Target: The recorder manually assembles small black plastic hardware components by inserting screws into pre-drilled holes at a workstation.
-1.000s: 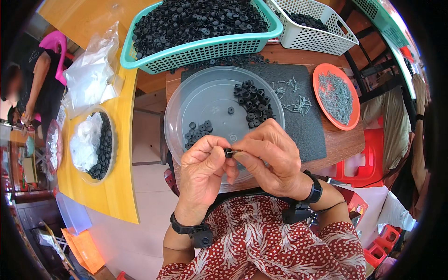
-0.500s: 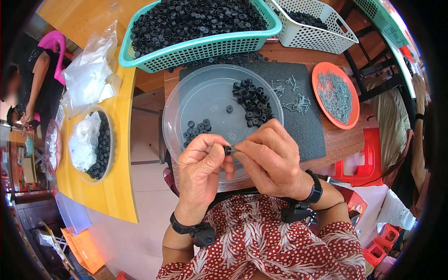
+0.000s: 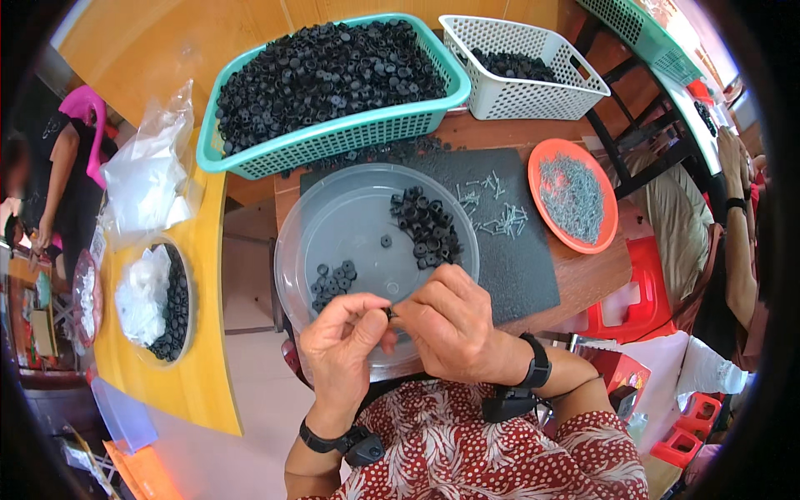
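Note:
My left hand (image 3: 340, 340) pinches a small round black plastic cap (image 3: 388, 312) between thumb and fingertips, over the near rim of a clear round tub (image 3: 293, 208). Against it, the fingertips of my right hand (image 3: 454, 327) are closed on a small metal screw, now mostly hidden by the fingers. Inside the tub lie a heap of black caps (image 3: 425, 225) at the right, a smaller group of caps (image 3: 333, 283) at the near left, and one single cap (image 3: 386, 241) between them. Loose screws (image 3: 504, 220) lie on the dark mat (image 3: 521, 275) right of the tub.
An orange plate (image 3: 540, 162) of screws stands at the right. Behind the tub are a teal basket (image 3: 333, 137) heaped with black caps and a white basket (image 3: 533, 104). On the yellow table (image 3: 208, 333) at left sits a tub of caps with a plastic bag (image 3: 143, 296). Other people sit at both sides.
The view has shifted, so the baskets and tub sit lower and further left. My hands stay together at the cap; the screw between them, visible earlier, is now mostly covered by my right fingers.

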